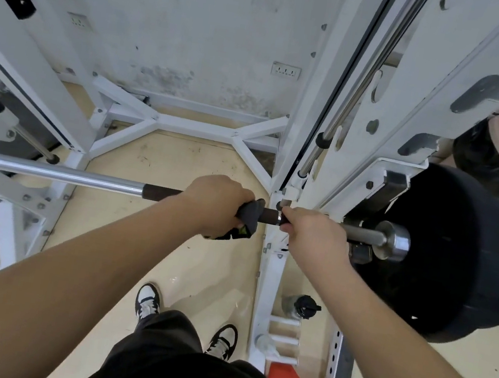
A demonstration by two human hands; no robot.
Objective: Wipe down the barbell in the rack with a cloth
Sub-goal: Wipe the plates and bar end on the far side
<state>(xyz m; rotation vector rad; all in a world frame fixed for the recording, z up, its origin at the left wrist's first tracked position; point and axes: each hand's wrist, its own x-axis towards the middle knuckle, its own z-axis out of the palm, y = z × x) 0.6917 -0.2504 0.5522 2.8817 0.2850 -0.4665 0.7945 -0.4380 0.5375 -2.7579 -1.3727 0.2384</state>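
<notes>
the barbell (pixel 48 173), chrome with a dark brown stretch, was laid across the white rack (pixel 268 290). a dark grey cloth (pixel 249 215) was gripped round it by the left hand (pixel 216 203), and the bare bar just beside was clasped by the right hand (pixel 309 234). a black-lidded bottle (pixel 301 306), contents unclear, was stood below that hand.
</notes>
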